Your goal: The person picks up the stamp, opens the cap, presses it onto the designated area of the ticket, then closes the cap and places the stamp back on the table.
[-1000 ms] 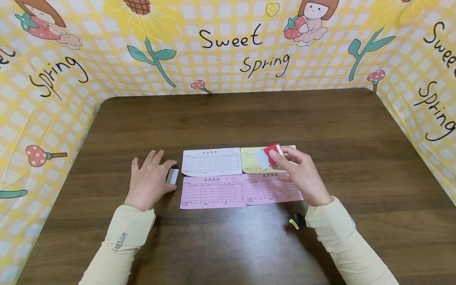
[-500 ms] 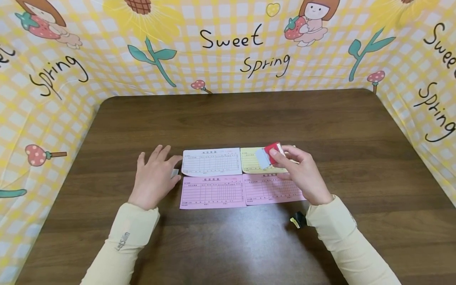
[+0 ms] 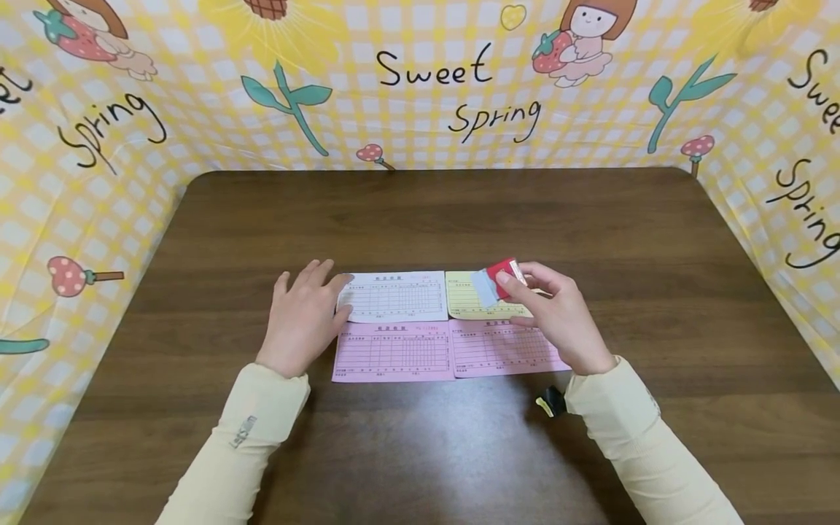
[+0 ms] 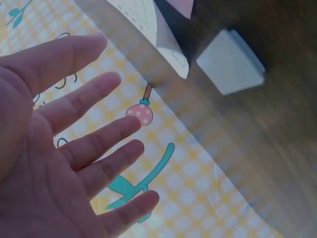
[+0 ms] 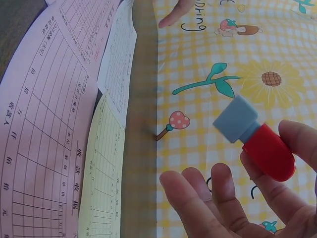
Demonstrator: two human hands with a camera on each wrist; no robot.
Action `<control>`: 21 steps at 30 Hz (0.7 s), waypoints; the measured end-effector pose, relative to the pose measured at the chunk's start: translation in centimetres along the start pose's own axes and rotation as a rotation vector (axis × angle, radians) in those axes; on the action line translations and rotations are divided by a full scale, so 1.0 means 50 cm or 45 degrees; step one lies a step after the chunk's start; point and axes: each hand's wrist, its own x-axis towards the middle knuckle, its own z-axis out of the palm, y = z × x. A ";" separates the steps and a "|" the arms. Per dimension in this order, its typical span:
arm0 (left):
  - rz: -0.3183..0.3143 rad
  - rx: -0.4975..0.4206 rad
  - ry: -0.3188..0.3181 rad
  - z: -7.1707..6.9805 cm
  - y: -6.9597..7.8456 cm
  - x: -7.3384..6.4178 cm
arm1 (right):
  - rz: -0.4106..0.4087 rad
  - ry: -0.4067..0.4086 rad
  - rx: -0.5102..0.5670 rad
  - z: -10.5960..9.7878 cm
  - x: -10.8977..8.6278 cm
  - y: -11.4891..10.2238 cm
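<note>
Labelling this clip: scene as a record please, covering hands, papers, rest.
held: right hand holds red-blue object
far row: white slip left, yellow slip right
near row: left pink slip, right pink slip
other hand: left hand, fingers extended, at white slip's left edge
rest: white block near left hand; black-yellow item by right sleeve

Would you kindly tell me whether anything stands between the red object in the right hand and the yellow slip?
Nothing separate is visible between the red object and the yellow slip; only fingers of the right hand show nearby.
</note>
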 end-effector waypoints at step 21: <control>0.058 -0.040 -0.006 0.030 0.045 0.036 | -0.029 -0.042 -0.160 0.007 0.007 -0.014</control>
